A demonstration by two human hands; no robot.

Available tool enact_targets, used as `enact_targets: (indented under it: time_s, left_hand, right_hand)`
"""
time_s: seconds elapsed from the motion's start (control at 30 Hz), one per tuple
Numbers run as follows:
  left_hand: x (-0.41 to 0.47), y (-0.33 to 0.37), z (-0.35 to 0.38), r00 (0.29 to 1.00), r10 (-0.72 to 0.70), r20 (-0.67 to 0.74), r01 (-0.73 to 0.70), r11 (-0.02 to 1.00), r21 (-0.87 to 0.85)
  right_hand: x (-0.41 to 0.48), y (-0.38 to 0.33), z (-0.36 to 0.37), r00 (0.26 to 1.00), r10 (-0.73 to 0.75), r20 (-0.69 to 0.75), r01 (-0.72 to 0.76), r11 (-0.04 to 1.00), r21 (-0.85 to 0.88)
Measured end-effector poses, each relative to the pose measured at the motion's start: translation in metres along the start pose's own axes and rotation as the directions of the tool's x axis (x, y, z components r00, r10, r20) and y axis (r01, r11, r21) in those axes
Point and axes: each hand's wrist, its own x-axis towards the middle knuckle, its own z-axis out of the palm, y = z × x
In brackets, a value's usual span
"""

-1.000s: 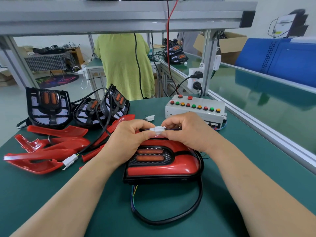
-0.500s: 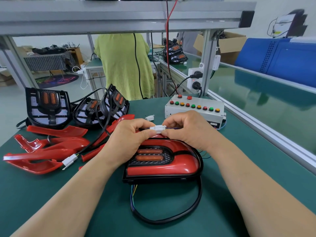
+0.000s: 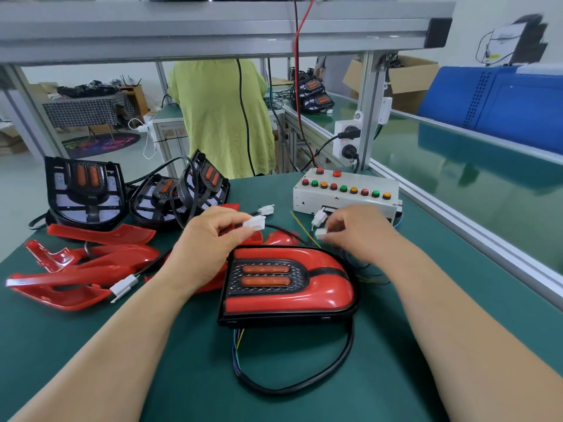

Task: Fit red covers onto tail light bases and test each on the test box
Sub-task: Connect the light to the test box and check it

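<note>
- While your left hand (image 3: 210, 242) pinches a white plug (image 3: 254, 223) between thumb and forefinger, the other fingers curled beneath, your right hand (image 3: 359, 229) pinches a smaller white plug (image 3: 320, 233) at its fingertips.
- Your right hand is blurred, so you cannot tell how its other fingers lie.
- Both plugs hang apart from each other, with a clear gap between them, above the far edge of the tail light (image 3: 289, 296).
- A third plug (image 3: 318, 219) sits just beside your right fingertips, in front of the test box (image 3: 344, 196).
- That tail light lies flat on the green table (image 3: 426, 330) between your forearms, its red cover seated on the black base, with two orange strips in a dark grille.
- From its near edge a black cable (image 3: 304, 386) loops toward you, beside a few coloured wires.
- Beyond your right hand, the test box shows rows of red, green and yellow buttons.
- To your left, loose red covers (image 3: 91, 269) lie in a pile, with a loose plug (image 3: 123, 288) on a lead resting against them.
- Behind the pile, uncovered black bases (image 3: 83, 190) stand among tangled cables.
- Past the table's far edge stands a person in a green shirt (image 3: 222, 117).
</note>
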Motion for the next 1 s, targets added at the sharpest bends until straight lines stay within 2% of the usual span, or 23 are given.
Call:
enact_targets:
  time_s: [0.1,0.27,0.33,0.43,0.87,1.0]
  left_hand:
    - [-0.002,-0.001,-0.002,0.998,-0.051,0.029,0.049,0.995,0.083]
    - [-0.001,0.002,-0.008,0.984,-0.161,-0.076,0.173,0.961,0.215]
    - [-0.002,0.002,-0.008,0.976,-0.216,-0.034,0.217,0.935,0.281]
    - [-0.003,0.001,-0.008,0.969,-0.239,0.061,0.21,0.929,0.305]
    - [-0.014,0.017,-0.008,0.937,-0.23,0.263,0.255,0.965,-0.066]
    - [-0.016,0.017,-0.003,0.939,-0.225,0.259,0.274,0.946,-0.171]
  right_hand:
    - [-0.001,0.002,0.004,0.991,0.045,0.128,-0.03,0.992,-0.12]
    - [0.001,-0.005,0.004,0.997,-0.051,0.053,0.058,0.986,-0.154]
    - [0.001,-0.006,0.006,0.996,-0.06,0.066,0.07,0.984,-0.163]
    - [-0.001,-0.005,0.007,0.995,-0.047,0.084,0.06,0.987,-0.152]
    - [-0.005,-0.01,0.009,0.997,-0.06,0.055,0.065,0.992,-0.11]
    - [-0.005,-0.011,0.01,0.996,-0.052,0.067,0.06,0.99,-0.124]
